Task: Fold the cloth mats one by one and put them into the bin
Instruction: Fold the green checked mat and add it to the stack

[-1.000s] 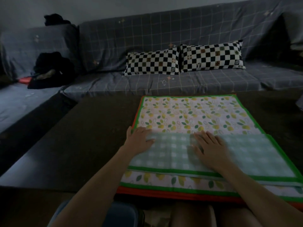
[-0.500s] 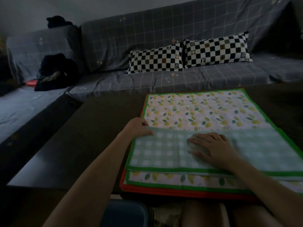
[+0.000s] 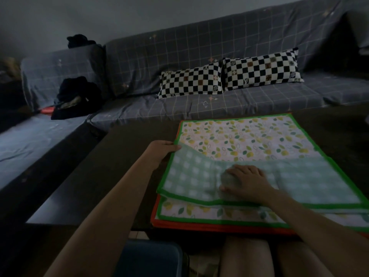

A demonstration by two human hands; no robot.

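While the top cloth mat (image 3: 249,140) lies on a stack of mats at the near right part of the dark tabletop (image 3: 119,156), its near part is folded over and shows a green checked underside. The left hand (image 3: 161,150) pinches the left end of the fold, lifting it a little. The right hand (image 3: 246,181) presses on the checked flap with curled fingers. The mat looks soft, light and thin, so it should bend easily but may slip; the bound green edge at the corners seems the best hold. A dark bin (image 3: 151,258) stands below the near edge.
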